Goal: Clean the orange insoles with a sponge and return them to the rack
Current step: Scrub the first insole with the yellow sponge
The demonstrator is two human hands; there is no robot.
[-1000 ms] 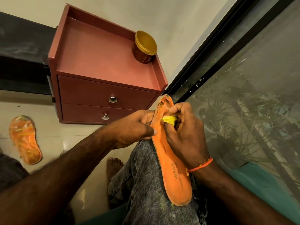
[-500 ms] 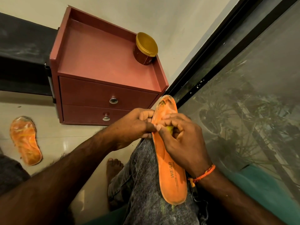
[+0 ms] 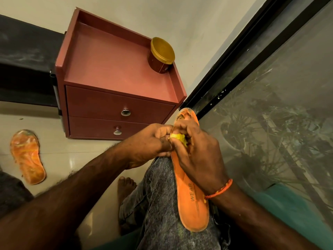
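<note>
Second insole (image 3: 27, 156): lying flat on the pale floor (image 3: 75, 159) way over on the left, well apart from everything else, looks pretty smeared.
Cabinet (image 3: 115, 82): reddish two-drawer thing, far side, standing against the wall, with a round metal knob on each drawer.
Jar (image 3: 161, 55): brown with a gold lid, sitting in the far right corner of the cabinet top.
Left hand (image 3: 149, 143): fingers curled, pinching the left edge of the insole around its middle, so that grip is closed on it.
Insole (image 3: 193, 199): orange, resting lengthwise on the person's knee in grey jeans (image 3: 162, 204), heel end near, toe end far, "WEAR" printed near the heel.
Sponge (image 3: 179, 138): yellow, mostly hidden, pressed on the insole's front half.
Right hand (image 3: 196, 154): grip bunched tight around the sponge, orange thread band on the wrist.
Window (image 3: 270, 114): dark frame and glass along the right.
</note>
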